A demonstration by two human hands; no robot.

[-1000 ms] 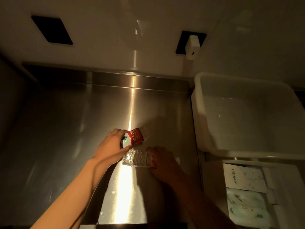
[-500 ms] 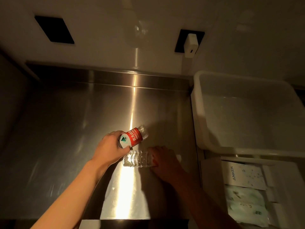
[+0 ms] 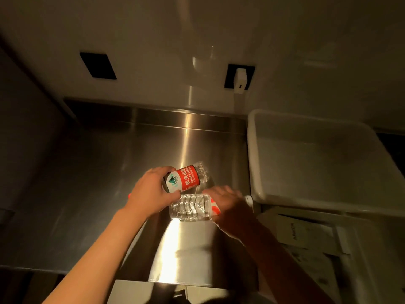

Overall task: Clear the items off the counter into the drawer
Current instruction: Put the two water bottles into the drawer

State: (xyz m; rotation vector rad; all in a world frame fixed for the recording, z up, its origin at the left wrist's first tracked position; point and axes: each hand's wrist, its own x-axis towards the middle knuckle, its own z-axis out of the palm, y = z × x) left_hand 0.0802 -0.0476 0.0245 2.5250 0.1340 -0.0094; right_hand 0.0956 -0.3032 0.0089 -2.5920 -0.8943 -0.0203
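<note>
Two clear water bottles with red labels are over the steel counter (image 3: 87, 194). My left hand (image 3: 151, 194) grips the far bottle (image 3: 188, 177) near its cap end, base pointing up and to the right. The near bottle (image 3: 190, 207) lies on its side, its white cap pointing right. My right hand (image 3: 228, 205) is closed over its label end. The open drawer (image 3: 361, 249) is at the lower right and holds white packets, one marked ANKER.
A white plastic tub (image 3: 254, 150) stands on the right, behind the drawer. On the back wall are a black plate (image 3: 97, 65) and a white plug (image 3: 240, 81) in a black socket. A white edge (image 3: 131, 288) shows below the counter's front.
My left hand has raised the far bottle a little off the counter. The view has tilted down and closer. My right hand stays on the near bottle.
</note>
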